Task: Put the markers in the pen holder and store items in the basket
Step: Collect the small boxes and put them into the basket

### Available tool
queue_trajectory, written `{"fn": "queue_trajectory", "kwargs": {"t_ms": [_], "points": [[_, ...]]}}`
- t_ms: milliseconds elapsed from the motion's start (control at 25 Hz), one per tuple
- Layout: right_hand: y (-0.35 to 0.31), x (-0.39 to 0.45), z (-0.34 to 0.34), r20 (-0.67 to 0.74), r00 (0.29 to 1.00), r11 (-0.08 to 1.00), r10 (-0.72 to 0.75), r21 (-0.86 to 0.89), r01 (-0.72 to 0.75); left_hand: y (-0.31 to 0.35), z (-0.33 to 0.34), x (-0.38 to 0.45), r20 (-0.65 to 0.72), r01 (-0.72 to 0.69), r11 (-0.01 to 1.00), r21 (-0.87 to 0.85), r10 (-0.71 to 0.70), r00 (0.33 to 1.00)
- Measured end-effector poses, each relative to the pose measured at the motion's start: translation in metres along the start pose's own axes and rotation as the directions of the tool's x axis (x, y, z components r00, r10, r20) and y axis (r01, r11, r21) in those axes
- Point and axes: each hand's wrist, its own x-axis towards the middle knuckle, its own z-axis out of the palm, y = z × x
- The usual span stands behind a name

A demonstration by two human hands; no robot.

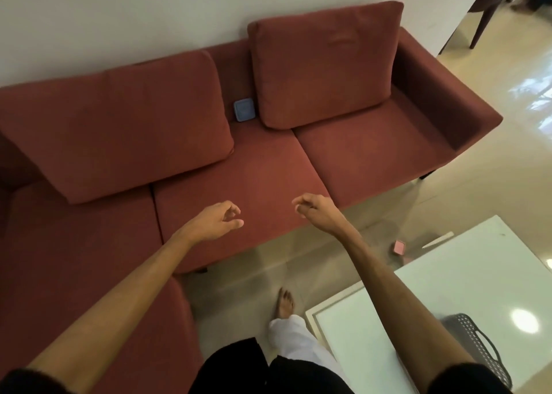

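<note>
Left hand [219,220], right hand [315,211]: loosely curled, holding nothing — reaching over red fabric sofa [239,178] | small blue square case [244,110] wedged between back cushions; dark slotted plastic basket [478,346] waits on white table [448,274]; markers unseen

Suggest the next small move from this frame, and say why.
Probably reach the right hand forward to the blue square case lying between the sofa's back cushions. Both hands, the left hand included, hover empty over the seat, and the grey basket waits on the white table.
</note>
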Motion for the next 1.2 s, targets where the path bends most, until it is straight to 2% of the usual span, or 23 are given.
{"fn": "queue_trajectory", "kwargs": {"t_ms": [360, 640, 760, 880, 960, 1080, 1200], "points": [[-0.003, 0.138, -0.054, 0.003, 0.999, 0.993, 0.044, 0.107, -0.044, -0.001, -0.083, 0.161, 0.110, 0.149, 0.983, 0.110, -0.161, 0.981], [0.015, 0.289, -0.074, 0.025, 0.989, 0.978, 0.144, 0.147, -0.146, -0.016, -0.138, 0.387, 0.125, 0.127, 0.975, 0.180, -0.151, 0.981], [0.048, 0.367, -0.075, 0.021, 0.966, 0.949, 0.258, 0.180, -0.257, -0.033, -0.157, 0.516, 0.046, 0.211, 0.969, 0.126, -0.218, 0.975], [0.079, 0.433, -0.070, 0.018, 0.949, 0.933, 0.315, 0.176, -0.313, -0.047, -0.174, 0.628, -0.115, 0.315, 0.948, 0.052, -0.308, 0.945], [0.094, 0.466, -0.066, 0.027, 0.932, 0.910, 0.361, 0.208, -0.358, -0.056, -0.185, 0.685, -0.176, 0.358, 0.923, 0.138, -0.333, 0.926], [0.111, 0.495, -0.057, 0.053, 0.920, 0.890, 0.389, 0.235, -0.390, -0.082, -0.193, 0.746, -0.292, 0.356, 0.871, 0.338, -0.263, 0.920], [0.132, 0.503, -0.051, 0.078, 0.904, 0.878, 0.420, 0.218, -0.426, -0.102, -0.192, 0.791, -0.309, 0.413, 0.824, 0.387, -0.307, 0.900]]}}
